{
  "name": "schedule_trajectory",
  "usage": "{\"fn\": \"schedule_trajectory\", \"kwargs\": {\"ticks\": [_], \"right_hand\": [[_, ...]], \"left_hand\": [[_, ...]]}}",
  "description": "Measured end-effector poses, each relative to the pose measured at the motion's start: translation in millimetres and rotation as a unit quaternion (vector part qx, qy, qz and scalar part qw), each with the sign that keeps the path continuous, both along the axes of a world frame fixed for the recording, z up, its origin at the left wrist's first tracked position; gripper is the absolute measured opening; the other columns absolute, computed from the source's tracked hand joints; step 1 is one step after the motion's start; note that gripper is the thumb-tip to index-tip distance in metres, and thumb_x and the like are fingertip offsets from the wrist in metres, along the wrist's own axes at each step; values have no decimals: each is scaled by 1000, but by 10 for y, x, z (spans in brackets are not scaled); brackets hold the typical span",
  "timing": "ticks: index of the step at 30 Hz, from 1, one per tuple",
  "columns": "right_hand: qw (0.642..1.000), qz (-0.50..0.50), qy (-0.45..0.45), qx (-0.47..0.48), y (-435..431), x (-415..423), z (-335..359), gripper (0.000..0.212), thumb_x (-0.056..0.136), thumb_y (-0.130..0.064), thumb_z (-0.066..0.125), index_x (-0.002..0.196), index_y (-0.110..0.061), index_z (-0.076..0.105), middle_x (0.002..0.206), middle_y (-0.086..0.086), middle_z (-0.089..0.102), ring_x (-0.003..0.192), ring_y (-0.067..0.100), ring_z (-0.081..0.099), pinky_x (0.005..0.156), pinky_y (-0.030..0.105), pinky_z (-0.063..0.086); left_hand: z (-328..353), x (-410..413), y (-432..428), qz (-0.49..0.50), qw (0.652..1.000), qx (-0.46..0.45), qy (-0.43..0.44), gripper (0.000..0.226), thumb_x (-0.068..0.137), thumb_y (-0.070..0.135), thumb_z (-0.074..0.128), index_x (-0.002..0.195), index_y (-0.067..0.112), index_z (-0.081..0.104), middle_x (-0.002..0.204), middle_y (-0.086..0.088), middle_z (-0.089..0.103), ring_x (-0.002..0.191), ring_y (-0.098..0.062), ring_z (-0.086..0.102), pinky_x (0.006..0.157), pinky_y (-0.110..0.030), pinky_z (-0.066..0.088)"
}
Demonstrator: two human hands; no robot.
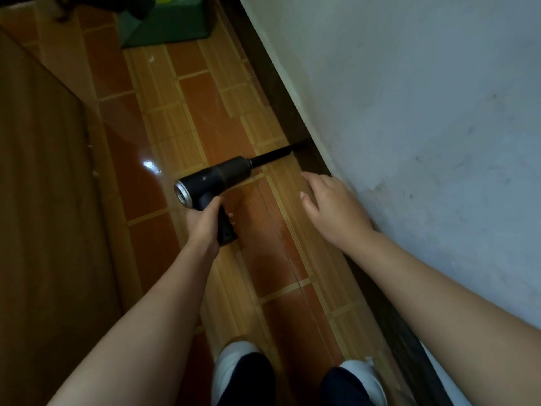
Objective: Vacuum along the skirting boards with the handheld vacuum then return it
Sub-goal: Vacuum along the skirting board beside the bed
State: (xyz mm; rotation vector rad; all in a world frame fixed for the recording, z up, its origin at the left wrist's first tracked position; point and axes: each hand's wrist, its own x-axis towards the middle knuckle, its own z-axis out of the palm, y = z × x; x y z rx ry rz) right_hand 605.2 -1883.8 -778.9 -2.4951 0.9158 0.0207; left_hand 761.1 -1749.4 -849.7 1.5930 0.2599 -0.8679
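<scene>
A black handheld vacuum with a pistol-style handle hangs just above the tiled floor. My left hand grips its handle. The vacuum's narrow nozzle points right and its tip touches the dark skirting board, which runs along the foot of the white wall. My right hand hovers near the skirting board, just right of the vacuum, with relaxed fingers and nothing in it.
The white wall fills the right side. A brown wooden door or cabinet panel closes off the left, leaving a narrow strip of orange tiled floor. A green box stands at the far end. My two feet are at the bottom.
</scene>
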Motion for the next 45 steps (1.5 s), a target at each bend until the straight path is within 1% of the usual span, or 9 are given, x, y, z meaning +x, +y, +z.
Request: {"fn": "schedule_trajectory", "kwargs": {"ticks": [7, 16, 21, 25, 31, 36, 37, 41, 45], "right_hand": [[1000, -8, -8, 26, 191, -108, 124, 44, 100, -24, 36, 141, -11, 35, 136, 6, 49, 124, 19, 42, 97, 28, 37], [998, 41, -9, -53, 88, -123, 155, 43, 100, -24, 37, 141, -12, 35, 136, 6, 49, 126, 18, 42, 101, 29, 36], [997, 34, -22, -72, 33, -181, 210, 43, 99, -24, 39, 141, -12, 37, 136, 6, 50, 126, 18, 44, 100, 27, 37], [997, 25, -25, -68, 45, -281, 238, 42, 100, -24, 39, 140, -12, 38, 137, 6, 49, 127, 18, 43, 101, 27, 36], [995, 60, 9, -76, 66, -465, 327, 42, 99, -25, 39, 140, -12, 39, 136, 6, 49, 126, 18, 43, 97, 27, 37], [996, 46, 19, -68, 137, -562, 303, 42, 99, -26, 39, 139, -12, 39, 136, 6, 49, 123, 19, 45, 94, 27, 39], [997, 41, 21, -65, 141, -569, 295, 42, 99, -26, 39, 139, -13, 39, 136, 6, 49, 124, 18, 45, 95, 27, 39], [999, 11, 14, -50, 162, -527, 267, 42, 99, -26, 39, 140, -13, 39, 138, 6, 48, 125, 18, 44, 97, 26, 37], [999, 1, 9, -38, 200, -420, 206, 42, 100, -26, 39, 139, -13, 40, 138, 5, 48, 125, 18, 45, 97, 28, 39]], "left_hand": [[134, -110, 6, 11, 1000, 10, 6, 25, 86, 12, 60, 109, 3, 54, 71, -4, 59, 58, -16, 57, 54, -29, 48], [-101, -153, 79, 29, 1000, -5, 0, 37, 88, 13, 59, 121, -2, 52, 73, -5, 59, 58, -16, 57, 54, -27, 48], [-164, -292, 105, 31, 1000, 2, 3, 40, 87, 16, 60, 123, -1, 52, 80, -7, 60, 60, -16, 58, 47, -22, 50], [-138, -361, 153, 30, 1000, 3, 0, 40, 88, 16, 60, 124, 0, 53, 87, -9, 60, 63, -16, 58, 55, -26, 47], [-106, -538, 269, 25, 1000, -7, 5, 34, 88, 14, 60, 118, 0, 54, 74, -5, 58, 63, -16, 57, 58, -28, 47], [-70, -657, 361, 17, 1000, -13, 22, 10, 88, 12, 59, 96, 8, 57, 73, -6, 58, 61, -17, 57, 58, -29, 48], [-72, -669, 376, 17, 1000, -14, 21, 11, 88, 12, 60, 97, 8, 57, 73, -6, 59, 61, -16, 57, 58, -29, 48], [-78, -685, 448, -4, 1000, -10, 20, 34, 88, 13, 60, 117, -1, 53, 74, -6, 59, 64, -17, 58, 60, -30, 49], [-66, -662, 492, -21, 1000, -8, 12, 39, 88, 14, 61, 122, -2, 52, 74, -6, 59, 63, -17, 57, 59, -29, 48]]}}
